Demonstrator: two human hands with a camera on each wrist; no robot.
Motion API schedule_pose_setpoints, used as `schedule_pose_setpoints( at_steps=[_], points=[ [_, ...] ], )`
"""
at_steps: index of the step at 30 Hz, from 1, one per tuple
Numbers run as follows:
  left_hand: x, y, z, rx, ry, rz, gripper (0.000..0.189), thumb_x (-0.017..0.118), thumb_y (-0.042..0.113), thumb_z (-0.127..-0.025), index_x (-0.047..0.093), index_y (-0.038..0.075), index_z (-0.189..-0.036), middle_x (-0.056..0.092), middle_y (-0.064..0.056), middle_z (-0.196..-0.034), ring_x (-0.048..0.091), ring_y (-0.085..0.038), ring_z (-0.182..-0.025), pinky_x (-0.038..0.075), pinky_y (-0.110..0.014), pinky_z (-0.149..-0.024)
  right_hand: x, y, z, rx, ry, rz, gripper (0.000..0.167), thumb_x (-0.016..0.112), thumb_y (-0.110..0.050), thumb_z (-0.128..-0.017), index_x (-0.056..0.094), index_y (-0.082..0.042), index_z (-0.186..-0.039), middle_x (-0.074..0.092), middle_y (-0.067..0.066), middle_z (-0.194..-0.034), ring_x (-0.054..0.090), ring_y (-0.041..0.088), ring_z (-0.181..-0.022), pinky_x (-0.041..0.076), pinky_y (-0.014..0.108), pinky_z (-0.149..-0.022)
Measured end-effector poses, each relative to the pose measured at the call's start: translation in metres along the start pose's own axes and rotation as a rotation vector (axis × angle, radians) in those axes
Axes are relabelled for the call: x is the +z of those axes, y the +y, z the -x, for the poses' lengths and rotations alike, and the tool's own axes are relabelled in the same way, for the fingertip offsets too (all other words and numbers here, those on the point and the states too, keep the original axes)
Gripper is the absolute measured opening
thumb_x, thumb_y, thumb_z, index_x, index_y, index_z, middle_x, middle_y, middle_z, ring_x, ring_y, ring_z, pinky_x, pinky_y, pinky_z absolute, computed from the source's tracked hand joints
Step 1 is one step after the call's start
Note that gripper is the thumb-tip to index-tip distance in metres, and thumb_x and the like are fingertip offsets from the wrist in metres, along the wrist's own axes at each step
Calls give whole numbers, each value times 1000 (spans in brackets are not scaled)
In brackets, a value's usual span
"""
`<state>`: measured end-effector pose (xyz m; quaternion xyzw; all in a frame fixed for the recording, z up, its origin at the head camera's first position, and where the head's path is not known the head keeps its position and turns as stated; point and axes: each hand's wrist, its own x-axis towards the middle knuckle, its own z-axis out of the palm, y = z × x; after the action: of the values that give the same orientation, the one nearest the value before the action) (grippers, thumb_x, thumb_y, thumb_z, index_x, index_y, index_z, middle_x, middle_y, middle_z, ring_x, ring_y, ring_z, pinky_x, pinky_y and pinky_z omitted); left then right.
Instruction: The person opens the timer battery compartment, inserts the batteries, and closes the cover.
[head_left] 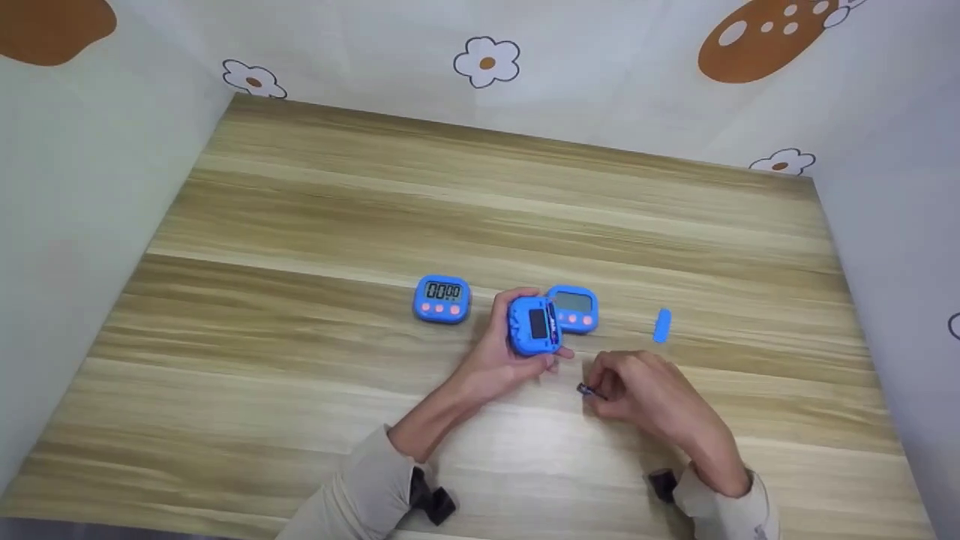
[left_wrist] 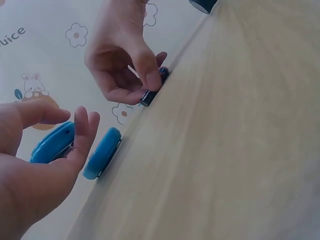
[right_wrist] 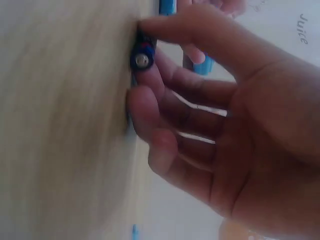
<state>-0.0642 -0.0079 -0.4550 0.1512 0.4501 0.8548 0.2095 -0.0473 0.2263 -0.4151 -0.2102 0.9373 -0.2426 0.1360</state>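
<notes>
In the head view, my left hand [head_left: 491, 367] holds a blue digital timer [head_left: 517, 339] by its edges, its back turned up. The timer's battery compartment is uncovered, and a dark battery [head_left: 555, 322] lies along its right side. My right hand [head_left: 649, 386], to the lower right, pinches a small dark AAA-size battery [head_left: 585, 389] between thumb and fingers, close over the table. One metal end of this battery [right_wrist: 142, 60] faces the right wrist camera. The left wrist view shows the held timer [left_wrist: 52, 145] edge-on, partly hidden by my fingers.
A second blue timer [head_left: 442, 300] showing 00:00 sits left of my left hand. Another blue timer [head_left: 581, 304] with a blank screen lies just behind the held one, partly covered by it. A small blue battery cover [head_left: 661, 325] lies to the right on the wooden table [head_left: 375, 195].
</notes>
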Motion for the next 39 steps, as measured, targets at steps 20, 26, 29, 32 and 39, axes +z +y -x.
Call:
schedule_pose_setpoints(
  at_steps=[20,26,29,32,39],
  points=[
    [5,2,1,-84,-15,-21,85,53,-26,-82,17,15,-147,30,-22,-147,60,-46,-108,56,-33,-79,-43,83,12,178,320,18,61,81,-37,-80,61,-7,-129,56,11,-112,53,27,-93,44,42,-78],
    [5,2,2,-93,-35,-9,85,53,-26,-82,16,15,-147,29,-18,-146,60,-47,-107,56,-32,-78,-43,95,12,179,270,-47,56,80,-39,-81,64,-11,-126,52,9,-111,47,24,-92,41,39,-77],
    [5,2,2,-96,-46,-23,84,53,-25,-83,18,16,-147,28,-17,-147,60,-47,-108,56,-33,-77,-41,97,9,166,259,-92,52,82,-32,-80,62,-8,-121,48,11,-107,42,23,-89,37,31,-73],
    [5,2,2,-102,-42,-34,84,52,-26,-83,19,18,-147,26,-16,-149,60,-47,-108,55,-33,-77,-40,100,7,124,228,-154,52,85,-23,-77,58,-3,-117,43,15,-105,37,23,-88,33,27,-72],
    [6,1,2,-117,-20,-39,85,53,-26,-81,21,17,-147,28,-17,-148,61,-47,-105,57,-40,-82,-39,96,7,73,219,-373,51,84,-5,-76,49,-3,-114,64,11,-94,60,25,-83,51,22,-69]
  ],
)
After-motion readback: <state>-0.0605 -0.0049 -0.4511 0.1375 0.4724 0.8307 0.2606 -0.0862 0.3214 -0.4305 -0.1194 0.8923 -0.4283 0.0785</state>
